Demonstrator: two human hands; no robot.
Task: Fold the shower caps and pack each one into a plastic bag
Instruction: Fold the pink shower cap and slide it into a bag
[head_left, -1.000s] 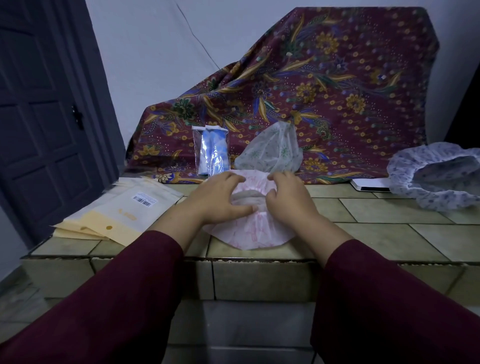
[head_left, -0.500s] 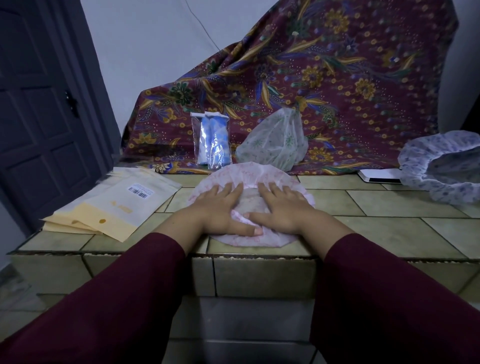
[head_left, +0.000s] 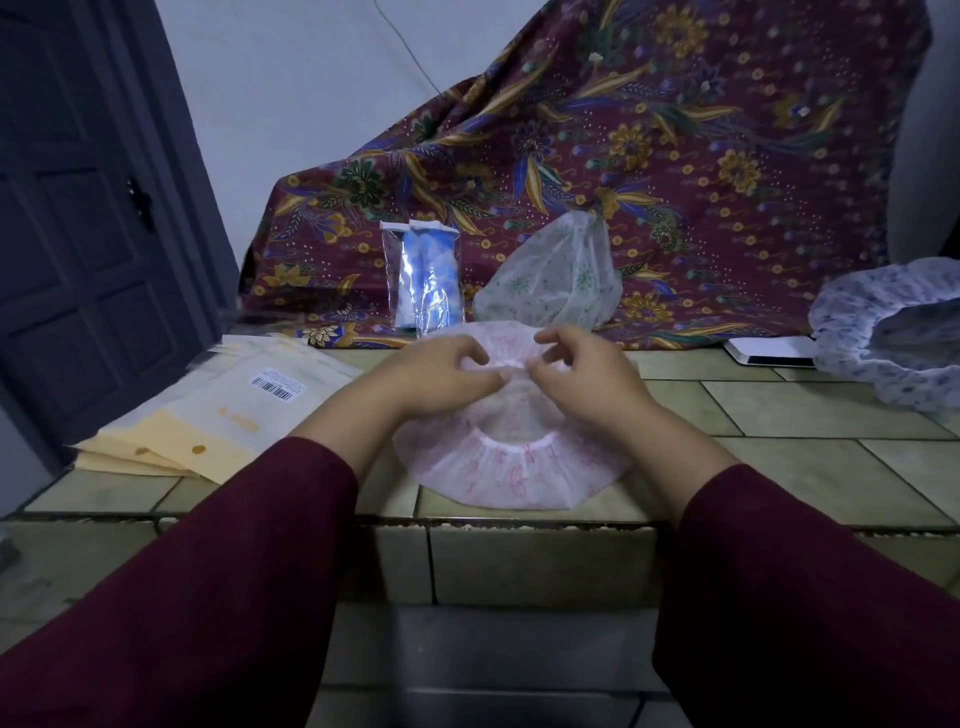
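- Left hand (head_left: 441, 376) and right hand (head_left: 582, 379): fingers curled, each pinching the far rim of the pink shower cap (head_left: 514, 467); the hands hide that rim.
- Pink cap: one, translucent, pink print, lying opening-up at the front edge of the tiled counter (head_left: 779, 415), gathered elastic ring showing.
- Behind it: one packed blue cap in a clear bag (head_left: 423, 275) standing against the batik cloth (head_left: 649, 156); one green-print cap (head_left: 550, 280) beside it.
- Far right: one purple-print cap (head_left: 893, 338), near a white flat device (head_left: 769, 352).
- Left: stack of plastic bags (head_left: 218, 415), barcode label on top; count unclear.
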